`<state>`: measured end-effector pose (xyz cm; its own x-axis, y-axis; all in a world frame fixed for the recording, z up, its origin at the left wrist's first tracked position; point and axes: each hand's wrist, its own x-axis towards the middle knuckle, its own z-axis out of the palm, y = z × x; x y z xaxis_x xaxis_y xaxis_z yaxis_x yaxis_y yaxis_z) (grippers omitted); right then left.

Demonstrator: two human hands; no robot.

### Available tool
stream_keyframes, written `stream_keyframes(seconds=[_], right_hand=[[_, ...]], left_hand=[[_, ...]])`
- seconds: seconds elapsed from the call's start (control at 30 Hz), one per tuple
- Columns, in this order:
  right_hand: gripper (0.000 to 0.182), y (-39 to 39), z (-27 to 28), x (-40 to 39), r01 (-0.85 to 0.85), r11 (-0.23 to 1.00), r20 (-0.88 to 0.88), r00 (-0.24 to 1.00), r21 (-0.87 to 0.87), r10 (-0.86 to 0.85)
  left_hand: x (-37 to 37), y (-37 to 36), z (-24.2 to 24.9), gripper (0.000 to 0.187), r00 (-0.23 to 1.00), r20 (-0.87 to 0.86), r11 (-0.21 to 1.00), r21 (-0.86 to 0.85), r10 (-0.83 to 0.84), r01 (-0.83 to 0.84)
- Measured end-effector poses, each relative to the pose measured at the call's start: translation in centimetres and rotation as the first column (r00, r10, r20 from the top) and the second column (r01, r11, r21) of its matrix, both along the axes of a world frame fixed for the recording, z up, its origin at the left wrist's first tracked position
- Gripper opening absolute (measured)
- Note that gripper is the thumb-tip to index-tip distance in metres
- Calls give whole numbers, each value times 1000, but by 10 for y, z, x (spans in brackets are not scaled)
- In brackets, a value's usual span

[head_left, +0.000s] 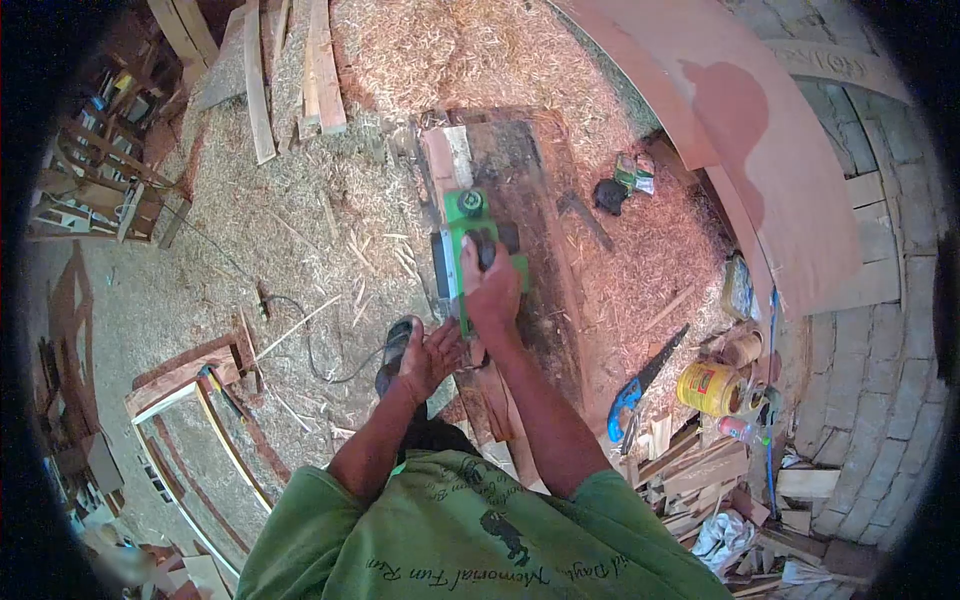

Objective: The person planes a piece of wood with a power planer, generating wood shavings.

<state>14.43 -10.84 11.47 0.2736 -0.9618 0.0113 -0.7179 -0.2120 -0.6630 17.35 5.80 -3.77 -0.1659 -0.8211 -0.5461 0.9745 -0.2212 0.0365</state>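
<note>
A green electric planer rests on a narrow board laid along the dark wooden bench. My right hand is wrapped round the planer's black rear handle from above. Its front knob points away from me. Close beside the back end of the planer is my left hand, open with its fingers stretched out. The near end of the board shows between my forearms. A dark power cord loops over the floor on the left, and my sandalled foot lies just beyond my left hand.
Wood shavings cover the floor around the bench. A blue-handled handsaw and a yellow container are at the right, above scrap wood. A wooden frame lies lower left; long planks lie at the far left.
</note>
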Motion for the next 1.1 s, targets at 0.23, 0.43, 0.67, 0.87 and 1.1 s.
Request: stream_keyframes(seconds=[0.23, 0.43, 0.67, 0.87, 1.1], right_hand=[[60, -90, -7, 107, 66, 974, 144, 989, -217, -35], [68, -160, 11, 181, 35, 994, 74, 997, -108, -27], [66, -105, 8, 98, -75, 997, 59, 995, 19, 74], [56, 104, 22, -147, 72, 989, -159, 986, 130, -51], [47, 273, 23, -341, 171, 962, -133, 980, 213, -145]], left_hand=[[-1, 2, -28, 87, 517, -835, 950, 21, 188, -312], [32, -23, -15, 86, 885, 462, 989, -89, -65, 120], [27, -10, -64, 88, 731, 624, 960, 156, -277, 231], [12, -40, 26, 72, 606, 749, 960, 259, -268, 105], [-26, -66, 27, 66, 623, 765, 982, 186, -164, 31]])
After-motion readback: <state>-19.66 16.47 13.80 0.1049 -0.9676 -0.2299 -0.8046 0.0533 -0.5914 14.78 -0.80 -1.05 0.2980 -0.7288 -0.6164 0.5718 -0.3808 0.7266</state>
